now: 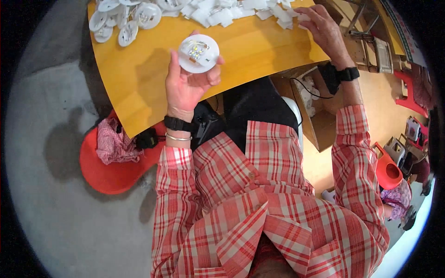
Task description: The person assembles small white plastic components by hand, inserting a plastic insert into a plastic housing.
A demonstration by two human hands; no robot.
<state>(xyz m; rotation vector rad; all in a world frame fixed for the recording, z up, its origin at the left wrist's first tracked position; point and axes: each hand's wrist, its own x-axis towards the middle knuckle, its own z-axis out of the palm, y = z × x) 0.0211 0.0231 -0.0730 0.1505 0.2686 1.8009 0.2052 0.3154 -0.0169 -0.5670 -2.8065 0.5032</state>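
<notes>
My left hand (189, 88) holds up a round white LED light disc (209, 54) over the near part of the yellow table (259, 48). Small LEDs and a bit of wiring show in the middle of its face. At the table's right, my right hand (322, 30) reaches to the edge of a pile of flat white pieces (222, 14). Its thumb and fingers pinch one small white piece (303, 18). Several more round white light discs (147, 16), with wires among them, lie heaped at the table's far left.
An open cardboard box (320, 125) with white parts inside stands below the table at the right. On the left, a red stool (111, 178) bears a checked cloth (116, 143). Red chairs (388, 171) and another person's patterned sleeve (397, 199) are at the far right.
</notes>
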